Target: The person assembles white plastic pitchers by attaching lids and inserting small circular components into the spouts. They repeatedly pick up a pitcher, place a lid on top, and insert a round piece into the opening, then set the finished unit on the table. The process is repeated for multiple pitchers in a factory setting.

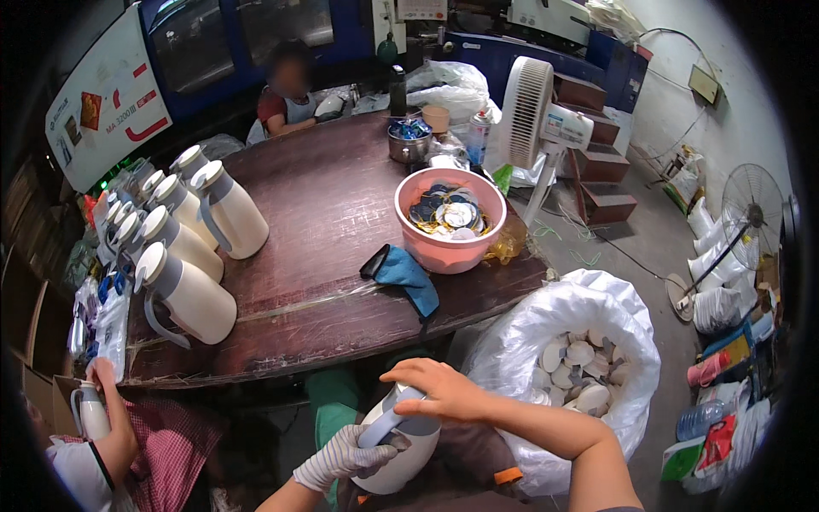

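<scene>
In front of my lap stands a cream thermos jug point(394, 474) with a blue-grey handle, tilted a little. My left hand point(345, 456), in a striped knit glove, is closed round the lower part of the handle against the jug's side. My bare right hand point(439, 394) is laid over the jug's top, its fingers curved across it and the thumb side by the handle. The hand hides most of the top. Beside my right arm sits a large clear plastic bag point(503, 350) holding many pale round discs point(580, 363).
Several cream jugs point(192, 299) stand at the left of the brown table point(290, 290). A pink basin point(448, 256) of round lids and a blue cloth piece point(408, 277) lie nearer. A co-worker point(162, 435) handles a jug at lower left; another person point(286, 102) sits across. Fans stand right.
</scene>
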Demonstrator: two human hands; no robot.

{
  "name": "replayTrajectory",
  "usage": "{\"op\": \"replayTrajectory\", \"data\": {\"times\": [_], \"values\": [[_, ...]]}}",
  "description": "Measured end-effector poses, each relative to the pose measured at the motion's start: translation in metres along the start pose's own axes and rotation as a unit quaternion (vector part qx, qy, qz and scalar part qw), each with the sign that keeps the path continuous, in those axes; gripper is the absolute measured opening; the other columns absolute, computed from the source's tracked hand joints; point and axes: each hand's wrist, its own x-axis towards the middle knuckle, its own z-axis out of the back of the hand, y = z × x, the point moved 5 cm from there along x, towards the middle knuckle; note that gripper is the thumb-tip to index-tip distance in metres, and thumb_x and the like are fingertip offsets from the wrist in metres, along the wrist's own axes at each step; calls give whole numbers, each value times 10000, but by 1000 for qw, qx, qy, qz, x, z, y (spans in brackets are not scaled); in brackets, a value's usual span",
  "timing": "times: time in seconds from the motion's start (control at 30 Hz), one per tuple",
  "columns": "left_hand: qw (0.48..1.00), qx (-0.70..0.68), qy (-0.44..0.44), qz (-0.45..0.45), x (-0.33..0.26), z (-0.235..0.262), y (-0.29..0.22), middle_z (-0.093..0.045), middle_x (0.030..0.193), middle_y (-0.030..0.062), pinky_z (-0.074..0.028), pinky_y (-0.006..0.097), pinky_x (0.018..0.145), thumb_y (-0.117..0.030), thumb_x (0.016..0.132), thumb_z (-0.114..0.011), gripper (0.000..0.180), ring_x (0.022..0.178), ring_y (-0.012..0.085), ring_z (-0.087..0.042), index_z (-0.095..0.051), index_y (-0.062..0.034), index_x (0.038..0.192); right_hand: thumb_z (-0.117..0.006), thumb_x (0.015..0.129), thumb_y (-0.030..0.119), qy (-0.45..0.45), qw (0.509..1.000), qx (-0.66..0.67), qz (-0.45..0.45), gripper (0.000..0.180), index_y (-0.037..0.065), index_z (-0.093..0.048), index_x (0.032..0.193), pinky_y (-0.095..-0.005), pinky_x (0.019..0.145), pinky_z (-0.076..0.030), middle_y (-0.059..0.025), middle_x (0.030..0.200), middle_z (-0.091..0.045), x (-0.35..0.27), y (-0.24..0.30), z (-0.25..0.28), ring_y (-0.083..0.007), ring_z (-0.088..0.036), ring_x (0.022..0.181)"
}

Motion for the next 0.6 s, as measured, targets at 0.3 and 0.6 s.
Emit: {"op": "replayTrajectory", "data": {"times": [0.3, 0.6], "values": [[960, -135, -152, -190, 19, 3, -3, -651, 770, 41, -410, 206, 496, -149, 865, -704, 221, 561, 81, -537, -684, -14, 1040, -691, 817, 271, -329, 914, -223, -82, 248, 77, -704, 970, -411, 809, -515, -106, 929, -701, 76, -76, 204, -316, -659, 902], [946, -156, -197, -205, 46, 33, 6, -615, 665, 44, -361, 212, 429, -189, 886, -675, 239, 482, 83, -506, -676, -31, 1066, -576, 797, 106, -187, 893, -348, -216, 288, 131, -714, 1049, -417, 788, -523, -151, 978, -696, 120, -150, 233, -327, -666, 936]]}}
